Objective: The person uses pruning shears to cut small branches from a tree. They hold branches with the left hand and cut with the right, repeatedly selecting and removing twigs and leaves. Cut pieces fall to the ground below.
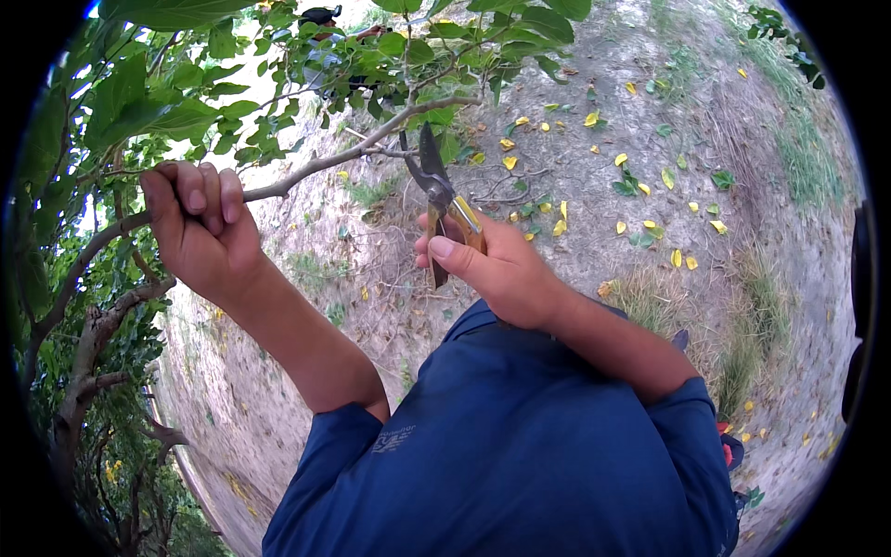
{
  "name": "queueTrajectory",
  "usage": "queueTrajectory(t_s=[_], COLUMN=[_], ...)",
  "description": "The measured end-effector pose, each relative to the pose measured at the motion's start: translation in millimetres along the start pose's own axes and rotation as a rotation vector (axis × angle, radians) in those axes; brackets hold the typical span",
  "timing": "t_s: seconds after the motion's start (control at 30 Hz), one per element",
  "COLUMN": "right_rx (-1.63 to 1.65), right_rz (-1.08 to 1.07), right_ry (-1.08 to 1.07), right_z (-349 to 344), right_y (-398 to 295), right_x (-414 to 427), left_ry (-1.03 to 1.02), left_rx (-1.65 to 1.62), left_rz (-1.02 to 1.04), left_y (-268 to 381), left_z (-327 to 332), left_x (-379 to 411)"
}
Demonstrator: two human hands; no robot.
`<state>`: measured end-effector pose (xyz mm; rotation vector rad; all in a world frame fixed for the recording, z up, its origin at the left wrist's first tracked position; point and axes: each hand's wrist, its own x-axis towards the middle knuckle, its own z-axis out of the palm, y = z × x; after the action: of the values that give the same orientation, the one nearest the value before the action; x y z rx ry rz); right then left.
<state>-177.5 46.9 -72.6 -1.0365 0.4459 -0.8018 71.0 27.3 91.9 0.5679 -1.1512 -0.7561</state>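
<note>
My left hand [202,223] is closed around a bare tree branch [313,167], which runs up to the right through leafy twigs. In my right hand [501,268] is a pair of pruning shears [438,188] with dark blades and worn yellow handles. The blades point upward and stand apart, just below the branch, at the tip of a short side twig [391,151]. Whether the blades touch that twig cannot be told. Green leaves [418,52] hang from the branch's upper part.
Thicker tree limbs [90,341] and dense foliage rise at the left. Beyond the leaves at the top is another person [324,59], partly hidden. Fallen yellow leaves [592,119], dry twigs and grass tufts [752,334] lie about on the bare soil.
</note>
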Motion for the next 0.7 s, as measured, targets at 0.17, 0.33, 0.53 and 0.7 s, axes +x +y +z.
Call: queueTrajectory(t_s=[0.17, 0.33, 0.53, 0.7], right_rx=[0.089, 0.091, 0.077, 0.07], right_rz=[0.004, 0.004, 0.016, 0.059], right_ry=[-0.01, 0.018, 0.021, 0.04], right_z=[1.3, 1.7, 1.6, 2.1], right_y=[1.4, 2.1, -2.4, -1.6], right_x=[3.8, 2.4, 3.9, 1.2], left_ry=[0.012, 0.009, -0.014, -0.028], left_rx=[0.017, 0.023, 0.009, -0.024], left_rz=[0.007, 0.008, 0.002, -0.005], left_y=[2.1, -0.2, 0.5, 0.9], left_z=[0.5, -0.4, 0.1, -0.2], left_x=[-0.9, 0.4, -0.7, -2.0])
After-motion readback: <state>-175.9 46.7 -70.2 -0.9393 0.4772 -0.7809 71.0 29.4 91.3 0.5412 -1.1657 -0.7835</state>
